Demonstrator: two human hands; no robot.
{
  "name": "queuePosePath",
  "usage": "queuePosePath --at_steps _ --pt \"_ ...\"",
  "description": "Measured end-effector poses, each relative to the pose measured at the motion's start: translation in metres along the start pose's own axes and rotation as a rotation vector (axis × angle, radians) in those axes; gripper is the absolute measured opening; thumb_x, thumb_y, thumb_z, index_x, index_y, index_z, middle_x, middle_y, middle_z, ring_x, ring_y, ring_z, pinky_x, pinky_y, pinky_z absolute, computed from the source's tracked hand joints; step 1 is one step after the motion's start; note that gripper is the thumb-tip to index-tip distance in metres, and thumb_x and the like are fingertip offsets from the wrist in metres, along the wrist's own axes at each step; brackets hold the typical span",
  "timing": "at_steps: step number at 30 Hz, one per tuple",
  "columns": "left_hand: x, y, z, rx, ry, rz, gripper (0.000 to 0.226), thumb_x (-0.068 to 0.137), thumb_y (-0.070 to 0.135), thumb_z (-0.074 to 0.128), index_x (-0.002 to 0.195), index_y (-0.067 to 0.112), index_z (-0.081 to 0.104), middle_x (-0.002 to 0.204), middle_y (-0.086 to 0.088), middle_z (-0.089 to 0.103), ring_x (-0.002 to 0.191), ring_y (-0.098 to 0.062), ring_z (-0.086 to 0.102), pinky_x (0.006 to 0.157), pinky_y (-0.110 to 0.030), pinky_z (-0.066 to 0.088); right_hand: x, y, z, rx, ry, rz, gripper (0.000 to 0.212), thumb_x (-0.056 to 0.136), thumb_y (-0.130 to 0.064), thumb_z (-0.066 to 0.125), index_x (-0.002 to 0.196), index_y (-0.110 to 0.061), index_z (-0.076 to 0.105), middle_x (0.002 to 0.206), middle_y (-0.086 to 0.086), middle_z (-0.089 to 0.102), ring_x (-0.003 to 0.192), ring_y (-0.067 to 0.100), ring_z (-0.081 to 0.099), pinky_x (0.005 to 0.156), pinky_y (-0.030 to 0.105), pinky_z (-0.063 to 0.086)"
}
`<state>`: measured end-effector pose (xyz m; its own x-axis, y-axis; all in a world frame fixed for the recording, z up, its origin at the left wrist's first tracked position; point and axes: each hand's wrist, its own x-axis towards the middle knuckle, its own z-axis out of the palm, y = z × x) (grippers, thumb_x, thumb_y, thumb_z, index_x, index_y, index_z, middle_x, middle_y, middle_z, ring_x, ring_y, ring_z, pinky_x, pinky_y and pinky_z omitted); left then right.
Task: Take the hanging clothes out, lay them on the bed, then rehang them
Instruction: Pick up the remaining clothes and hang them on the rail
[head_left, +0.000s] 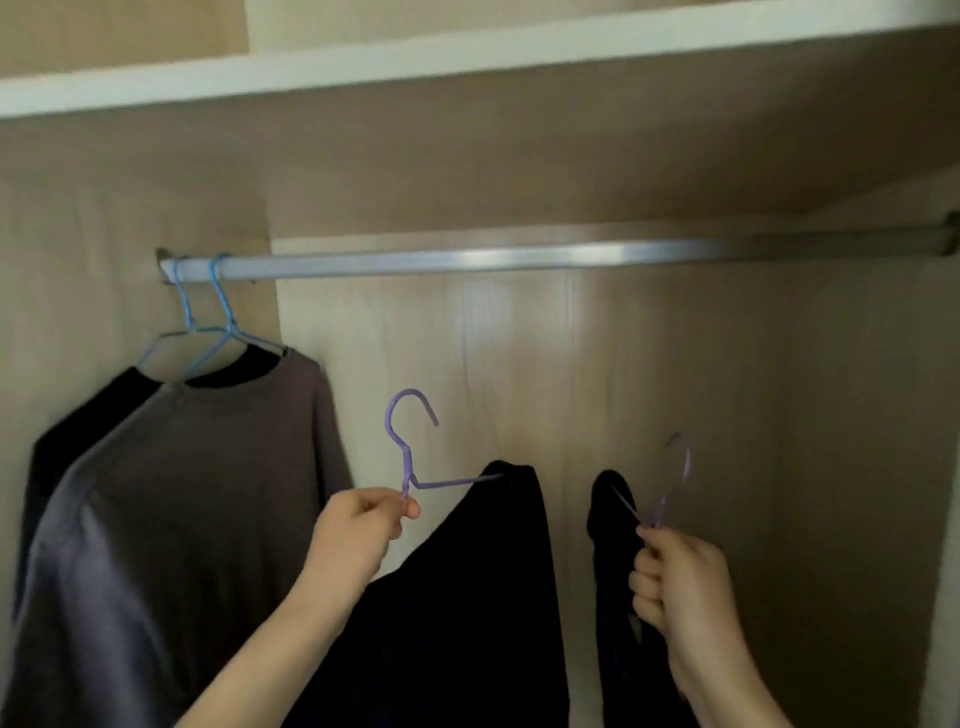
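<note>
From the head camera, my only view, I am looking into a wardrobe with a metal rail (519, 257) running across it under a white shelf (467, 57).

My left hand (363, 525) pinches the neck of a purple hanger (408, 457) just under its hook, with the fingers (400, 512) closed round the wire. A dark garment (467, 597) is draped from this hanger's arm. My right hand (675, 577) is clenched round the neck of a second purple hanger (675, 483), blurred here, which carries another dark piece (613, 519). Both hooks sit well below the rail and are free of it, so these two items hang from my hands and not from the wardrobe.

At the rail's left end, two blue hangers (223, 306) are hooked on close together. One carries a brown sweatshirt (208, 493) and the other a black top (78, 426) behind it.

I judge the job to be partway through. Two garments are on the rail and two are in hand, and the rest of the rail is bare. I cannot tell from this view whether I am lifting this pair out or bringing it back to rehang. The bed is out of frame, so I cannot say what lies on it. At the least, the two pieces I am holding need to end up hooked on the rail.
</note>
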<state>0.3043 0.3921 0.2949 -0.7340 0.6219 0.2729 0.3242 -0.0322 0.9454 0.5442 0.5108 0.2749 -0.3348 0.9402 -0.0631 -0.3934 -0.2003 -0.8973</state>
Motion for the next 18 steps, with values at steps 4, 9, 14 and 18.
queuePosePath --at_steps 4,9,14,18 --pt "0.018 0.06 -0.001 0.152 0.031 0.206 0.033 0.087 0.012 0.055 0.059 0.019 0.072 0.038 0.009 0.049 0.041 -0.009 0.04 0.051 -0.027 0.03 0.013 -0.034 0.039 0.12 -0.022 -0.1 0.023 0.1 -0.005 0.038 0.08 -0.015 0.044 0.041 -0.009 0.035 0.027 0.002 0.026 0.027 0.011 0.019" --pt "0.038 0.134 -0.004 0.258 0.073 0.365 0.035 0.089 0.009 0.052 0.061 0.023 0.069 0.048 0.014 0.054 0.06 -0.018 0.035 0.067 -0.03 0.043 0.024 -0.085 0.081 0.168 -0.076 -0.267 0.033 0.097 0.002 0.031 0.069 -0.016 0.034 0.037 -0.012 0.03 0.027 0.0 0.022 0.025 0.012 0.015" --pt "0.067 0.18 0.005 0.295 0.036 0.446 0.029 0.085 0.008 0.051 0.069 0.021 0.072 0.07 0.006 0.06 0.079 -0.024 0.058 0.075 -0.028 0.041 0.034 -0.136 0.101 0.201 -0.098 -0.327 0.035 0.093 0.007 0.025 0.068 -0.017 0.028 0.034 -0.009 0.029 0.025 0.0 0.022 0.025 0.011 0.013" --pt "0.087 0.193 0.028 0.295 -0.025 0.443 0.017 0.081 0.011 0.06 0.085 0.01 0.077 0.086 -0.009 0.068 0.086 -0.026 0.06 0.076 -0.028 0.041 0.042 -0.161 0.104 0.139 -0.005 -0.377 0.031 0.091 0.007 0.02 0.072 -0.017 0.027 0.052 -0.002 0.025 0.026 0.002 0.021 0.027 0.009 0.011"
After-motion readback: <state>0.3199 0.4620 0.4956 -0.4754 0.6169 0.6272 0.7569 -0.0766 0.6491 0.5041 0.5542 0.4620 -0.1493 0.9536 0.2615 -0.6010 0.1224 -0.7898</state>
